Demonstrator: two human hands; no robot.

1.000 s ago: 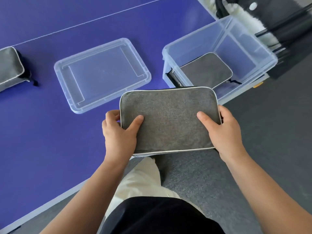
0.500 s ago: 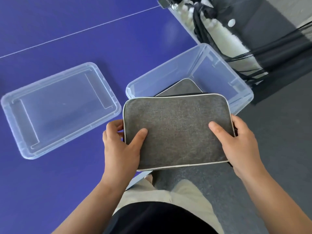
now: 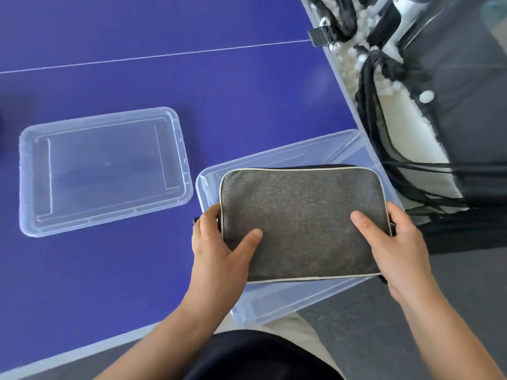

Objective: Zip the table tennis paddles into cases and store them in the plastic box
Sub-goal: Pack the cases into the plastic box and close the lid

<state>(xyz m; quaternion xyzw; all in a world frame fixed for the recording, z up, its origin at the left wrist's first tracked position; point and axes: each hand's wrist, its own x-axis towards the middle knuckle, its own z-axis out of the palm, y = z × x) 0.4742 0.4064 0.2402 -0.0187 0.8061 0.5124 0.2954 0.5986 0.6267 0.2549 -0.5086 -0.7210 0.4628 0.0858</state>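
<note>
A grey fabric paddle case (image 3: 301, 215) with light piping is held flat over the mouth of the clear plastic box (image 3: 290, 300). My left hand (image 3: 219, 250) grips its left edge, thumb on top and fingers underneath. At the case's right edge my right hand (image 3: 395, 242) holds it the same way. The case covers nearly the whole inside of the box, so what lies in the box is hidden. The box sits at the near right corner of the blue table (image 3: 137, 270).
The clear box lid (image 3: 104, 171) lies upside down on the table, left of the box. Beyond the table's right edge stand black straps and white equipment (image 3: 406, 105). Grey carpet floor (image 3: 411, 297) lies at the right.
Both hands have carried the case forward from near the table's edge to directly over the box. The other grey case inside the box is no longer visible.
</note>
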